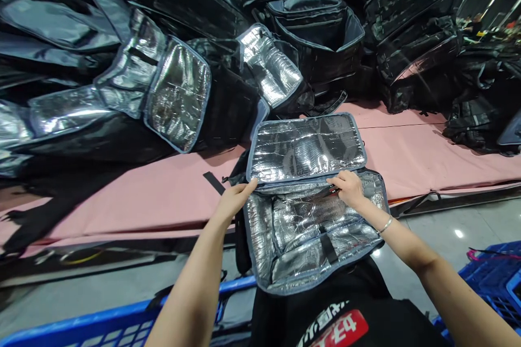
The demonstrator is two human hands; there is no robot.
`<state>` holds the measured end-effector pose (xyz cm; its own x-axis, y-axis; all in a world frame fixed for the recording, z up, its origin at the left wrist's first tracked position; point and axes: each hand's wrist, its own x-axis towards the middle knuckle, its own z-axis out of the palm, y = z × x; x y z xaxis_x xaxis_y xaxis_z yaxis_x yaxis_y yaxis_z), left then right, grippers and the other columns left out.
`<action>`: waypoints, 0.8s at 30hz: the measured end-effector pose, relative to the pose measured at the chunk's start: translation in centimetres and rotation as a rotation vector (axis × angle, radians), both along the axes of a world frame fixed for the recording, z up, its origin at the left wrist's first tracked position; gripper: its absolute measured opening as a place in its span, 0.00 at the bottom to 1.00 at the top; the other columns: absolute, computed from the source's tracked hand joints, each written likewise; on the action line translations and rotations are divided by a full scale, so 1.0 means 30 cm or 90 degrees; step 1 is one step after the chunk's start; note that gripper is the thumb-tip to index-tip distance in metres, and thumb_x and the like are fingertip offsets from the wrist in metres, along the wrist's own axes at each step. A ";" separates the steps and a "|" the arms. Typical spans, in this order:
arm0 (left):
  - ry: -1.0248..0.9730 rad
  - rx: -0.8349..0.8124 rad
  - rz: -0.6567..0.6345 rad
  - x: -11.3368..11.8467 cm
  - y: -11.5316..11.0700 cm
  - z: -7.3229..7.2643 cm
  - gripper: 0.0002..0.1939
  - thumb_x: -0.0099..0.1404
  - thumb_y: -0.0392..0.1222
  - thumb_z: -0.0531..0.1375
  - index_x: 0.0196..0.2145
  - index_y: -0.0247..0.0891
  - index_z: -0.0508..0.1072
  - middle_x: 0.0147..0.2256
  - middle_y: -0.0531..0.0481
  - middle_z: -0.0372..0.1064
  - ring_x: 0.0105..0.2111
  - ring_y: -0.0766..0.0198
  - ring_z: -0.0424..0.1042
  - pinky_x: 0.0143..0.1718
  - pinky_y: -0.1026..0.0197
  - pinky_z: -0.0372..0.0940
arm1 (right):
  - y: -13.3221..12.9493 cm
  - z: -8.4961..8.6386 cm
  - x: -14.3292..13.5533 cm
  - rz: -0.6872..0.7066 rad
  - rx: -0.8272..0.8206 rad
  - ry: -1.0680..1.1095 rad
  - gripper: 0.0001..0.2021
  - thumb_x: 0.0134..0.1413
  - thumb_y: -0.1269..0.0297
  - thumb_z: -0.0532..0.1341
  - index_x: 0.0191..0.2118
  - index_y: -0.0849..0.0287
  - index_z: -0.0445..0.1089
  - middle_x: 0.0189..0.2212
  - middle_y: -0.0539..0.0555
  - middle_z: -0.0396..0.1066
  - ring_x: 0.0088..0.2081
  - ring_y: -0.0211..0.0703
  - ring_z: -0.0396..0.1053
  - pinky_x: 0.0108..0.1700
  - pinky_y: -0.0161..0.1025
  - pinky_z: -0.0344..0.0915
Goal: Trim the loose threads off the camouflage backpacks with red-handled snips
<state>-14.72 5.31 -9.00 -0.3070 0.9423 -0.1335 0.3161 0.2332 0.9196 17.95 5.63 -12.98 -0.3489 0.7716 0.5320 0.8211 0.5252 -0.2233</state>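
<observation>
An open bag (301, 227) with a crinkled silver lining and grey-blue edging lies in front of me, its silver-lined flap (307, 146) folded back on the pink surface. My left hand (238, 198) is closed on the bag's edge at the left end of the fold, thumb on top. My right hand (348, 187) is closed at the right part of the fold, with a small dark item with a reddish tint at its fingertips, too small to name. A black strap (328, 245) lies inside the bag.
Several black bags, some with silver linings (178, 95), are piled behind on the pink-covered table (154, 195). Blue plastic crates stand at the lower left (93, 325) and lower right (494, 276). A loose strap lies left of the bag.
</observation>
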 end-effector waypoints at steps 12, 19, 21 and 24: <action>-0.103 0.185 0.024 0.184 -0.135 -0.012 0.18 0.44 0.52 0.63 0.30 0.39 0.69 0.31 0.51 0.69 0.35 0.61 0.69 0.43 0.58 0.63 | -0.044 0.131 -0.004 0.033 -0.026 0.114 0.17 0.46 0.80 0.53 0.40 0.57 0.71 0.37 0.53 0.71 0.40 0.43 0.66 0.42 0.37 0.60; -0.030 0.158 0.117 0.252 -0.208 0.029 0.20 0.42 0.54 0.66 0.28 0.39 0.69 0.29 0.52 0.68 0.31 0.62 0.66 0.39 0.58 0.61 | -0.003 0.208 -0.096 0.052 -0.239 0.059 0.18 0.43 0.82 0.54 0.34 0.53 0.72 0.35 0.48 0.73 0.39 0.41 0.68 0.37 0.35 0.59; 0.055 0.112 0.184 0.278 -0.212 0.049 0.21 0.42 0.57 0.66 0.25 0.39 0.68 0.26 0.53 0.67 0.28 0.62 0.65 0.35 0.58 0.59 | 0.014 0.227 -0.097 0.045 -0.297 0.043 0.15 0.44 0.80 0.57 0.34 0.53 0.73 0.34 0.47 0.74 0.37 0.41 0.68 0.34 0.34 0.58; 0.158 0.052 0.236 0.308 -0.212 0.072 0.22 0.44 0.62 0.63 0.20 0.40 0.64 0.20 0.55 0.63 0.23 0.63 0.62 0.31 0.58 0.57 | 0.036 0.247 -0.091 0.055 -0.331 0.034 0.06 0.48 0.72 0.61 0.30 0.54 0.73 0.29 0.47 0.73 0.32 0.39 0.68 0.31 0.33 0.56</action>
<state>-5.48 -1.04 -6.85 -0.6385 0.7675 0.0570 0.4390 0.3023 0.8461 15.23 6.70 -5.57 -0.4059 0.9078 0.1056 0.7598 0.3994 -0.5130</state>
